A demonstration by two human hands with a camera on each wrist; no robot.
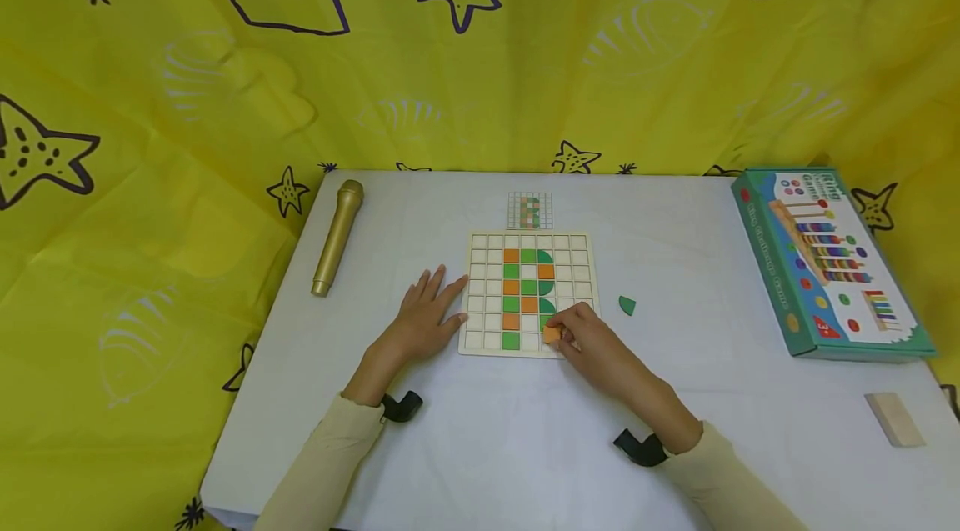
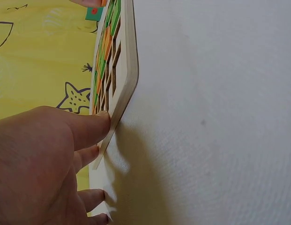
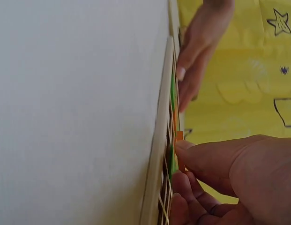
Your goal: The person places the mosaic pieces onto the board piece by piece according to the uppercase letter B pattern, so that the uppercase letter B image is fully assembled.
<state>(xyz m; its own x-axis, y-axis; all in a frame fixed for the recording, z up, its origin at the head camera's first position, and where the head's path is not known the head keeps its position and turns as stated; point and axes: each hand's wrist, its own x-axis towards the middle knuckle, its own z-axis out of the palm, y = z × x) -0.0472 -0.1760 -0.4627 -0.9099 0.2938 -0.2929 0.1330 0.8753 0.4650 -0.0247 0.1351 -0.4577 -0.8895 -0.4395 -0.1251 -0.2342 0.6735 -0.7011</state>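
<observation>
A square wooden grid board (image 1: 480,340) lies on the table, with green and orange tiles set in its middle columns. Between thumb and fingers my right hand (image 1: 594,348) pinches an orange square tile (image 1: 552,335) over the board's lower part; the right wrist view shows this orange tile (image 3: 179,136) tilted on edge at the grid. My left hand (image 1: 426,321), fingers spread, touches the board's left edge; in the left wrist view its thumb (image 2: 91,129) rests on the rim. One green rounded tile (image 1: 627,306) lies on the table right of the board.
Behind the board is a small pattern card (image 1: 530,211) with a similar coloured figure. A gold microphone-shaped object (image 1: 337,239) lies at the left. A green game box (image 1: 832,264) and a pale wooden block (image 1: 895,420) are at the right. Yellow patterned cloth (image 1: 480,81) hangs behind.
</observation>
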